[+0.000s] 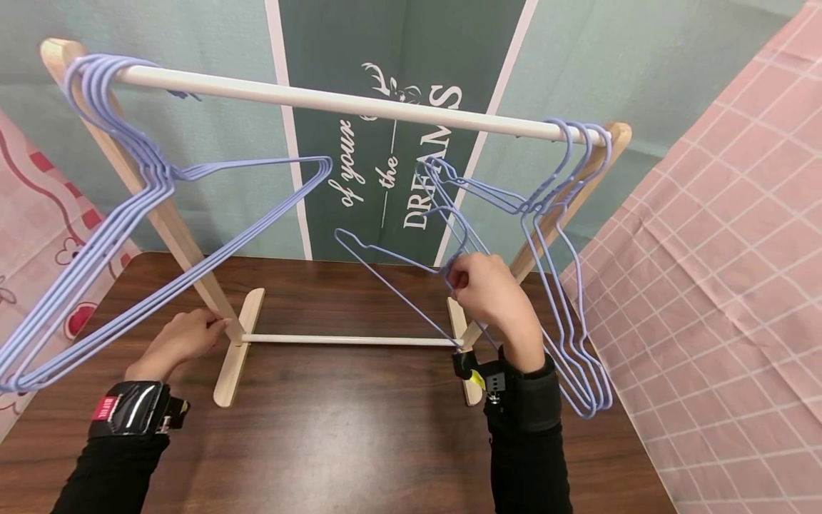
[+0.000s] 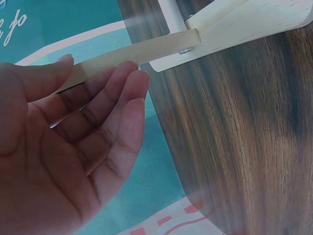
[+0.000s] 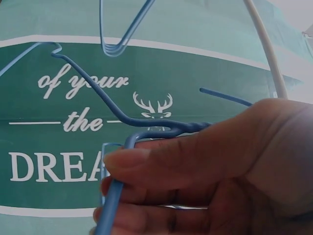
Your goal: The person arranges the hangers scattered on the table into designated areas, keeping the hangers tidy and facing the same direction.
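Observation:
My right hand (image 1: 491, 293) pinches a blue wire hanger (image 1: 398, 257) just below its hook, between thumb and fingers. In the right wrist view the thumb presses on the twisted neck of the hanger (image 3: 98, 88). This hanger is off the rail, in front of the rack. Low on the left, my left hand (image 1: 183, 343) holds the wooden post (image 1: 186, 250) of the rack near its foot. The left wrist view has the thumb on one side of the post (image 2: 171, 44) and the fingertips at its other edge.
Several blue hangers (image 1: 154, 171) hang bunched at the left end of the white rail (image 1: 334, 103). More hangers (image 1: 571, 300) hang at the right end. A lower white bar (image 1: 353, 340) joins the feet on the brown table (image 1: 334, 442). Printed cloths stand behind and beside.

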`<state>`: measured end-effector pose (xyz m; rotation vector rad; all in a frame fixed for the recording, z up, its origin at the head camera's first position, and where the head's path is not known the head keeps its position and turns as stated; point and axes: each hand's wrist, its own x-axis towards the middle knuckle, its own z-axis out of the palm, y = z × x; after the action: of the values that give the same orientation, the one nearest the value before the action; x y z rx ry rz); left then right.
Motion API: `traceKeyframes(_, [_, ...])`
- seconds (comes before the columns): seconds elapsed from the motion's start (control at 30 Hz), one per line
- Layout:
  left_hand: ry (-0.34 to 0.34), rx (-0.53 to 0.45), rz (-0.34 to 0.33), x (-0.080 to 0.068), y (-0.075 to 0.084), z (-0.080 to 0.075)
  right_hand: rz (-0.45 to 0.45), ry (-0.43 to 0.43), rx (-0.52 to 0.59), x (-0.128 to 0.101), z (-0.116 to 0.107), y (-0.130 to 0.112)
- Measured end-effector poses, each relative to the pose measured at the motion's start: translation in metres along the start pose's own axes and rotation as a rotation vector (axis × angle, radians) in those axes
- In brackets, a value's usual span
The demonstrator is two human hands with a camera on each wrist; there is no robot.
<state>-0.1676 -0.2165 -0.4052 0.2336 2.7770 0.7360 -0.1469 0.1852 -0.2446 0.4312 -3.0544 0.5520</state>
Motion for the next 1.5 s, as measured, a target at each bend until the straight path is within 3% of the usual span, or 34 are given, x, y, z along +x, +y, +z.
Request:
traceKeyframes(0.63, [-0.005, 0.014, 0.004, -0.001, 0.0, -0.001, 0.007, 0.05, 0.023, -0.01, -0.03, -0.004])
traceKeyframes(1.03, [0.008, 0.02, 0.01, 0.0, 0.0, 0.0, -0.011, 0.135, 0.021, -0.018, -0.05, -0.002])
traceKeyframes(1.5, [0.028, 0.011, 0.015, -0.001, 0.0, 0.001, 0.026, 0.146, 0.028, -0.024, -0.071, 0.0])
